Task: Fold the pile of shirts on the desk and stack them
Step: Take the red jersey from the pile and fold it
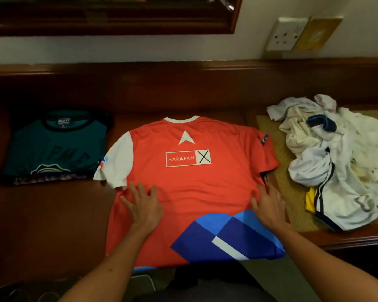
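A red shirt (190,184) with white sleeves and a blue patterned hem lies spread flat, back side up, in the middle of the desk. My left hand (143,203) presses flat on its lower left part with fingers spread. At the shirt's right edge, my right hand (268,203) rests flat with straight fingers. A folded teal shirt (52,149) lies on a small stack at the left. A crumpled pile of white shirts (340,166) sits at the right.
The dark wooden desk (52,214) has a raised back ledge against the wall. A woven tan mat (282,162) lies under the pile at the right. A wall socket (286,33) and a mirror frame (118,25) are on the wall behind.
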### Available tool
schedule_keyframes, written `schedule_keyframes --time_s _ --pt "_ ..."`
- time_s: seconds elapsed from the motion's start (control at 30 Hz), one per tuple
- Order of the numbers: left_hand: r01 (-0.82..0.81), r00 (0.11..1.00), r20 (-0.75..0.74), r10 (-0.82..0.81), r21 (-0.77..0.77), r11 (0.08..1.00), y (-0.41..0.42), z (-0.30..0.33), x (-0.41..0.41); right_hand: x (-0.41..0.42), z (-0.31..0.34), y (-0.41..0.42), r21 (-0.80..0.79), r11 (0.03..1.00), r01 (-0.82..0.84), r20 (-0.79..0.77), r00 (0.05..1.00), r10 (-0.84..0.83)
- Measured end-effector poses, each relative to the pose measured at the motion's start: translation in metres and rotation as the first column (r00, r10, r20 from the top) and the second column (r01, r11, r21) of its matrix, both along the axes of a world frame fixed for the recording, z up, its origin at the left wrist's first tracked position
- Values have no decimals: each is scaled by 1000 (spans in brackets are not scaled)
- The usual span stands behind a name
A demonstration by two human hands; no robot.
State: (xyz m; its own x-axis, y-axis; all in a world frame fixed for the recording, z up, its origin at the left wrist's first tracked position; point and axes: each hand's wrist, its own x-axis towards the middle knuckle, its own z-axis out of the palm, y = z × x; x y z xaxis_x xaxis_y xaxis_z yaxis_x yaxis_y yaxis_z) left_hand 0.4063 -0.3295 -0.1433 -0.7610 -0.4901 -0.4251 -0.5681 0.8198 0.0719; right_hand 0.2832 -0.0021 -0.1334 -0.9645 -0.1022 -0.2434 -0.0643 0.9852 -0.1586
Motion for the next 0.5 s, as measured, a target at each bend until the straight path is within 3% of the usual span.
schedule_keyframes --time_s 0.17,0.27,0.37,0.5 --pt "164 986 -45 -162 25 986 40 13 -66 -27 14 22 -118 986 117 -30 992 -121" --pt "320 943 -102 -317 18 947 73 25 -120 -50 20 33 -347 909 230 37 972 -232" --pt "478 862 -203 -465 19 878 114 38 -181 -72 25 34 -516 759 396 152 915 -374" --pt "666 700 -390 -598 55 744 171 42 -280 -100 7 30 -486 704 518 231 853 -468"
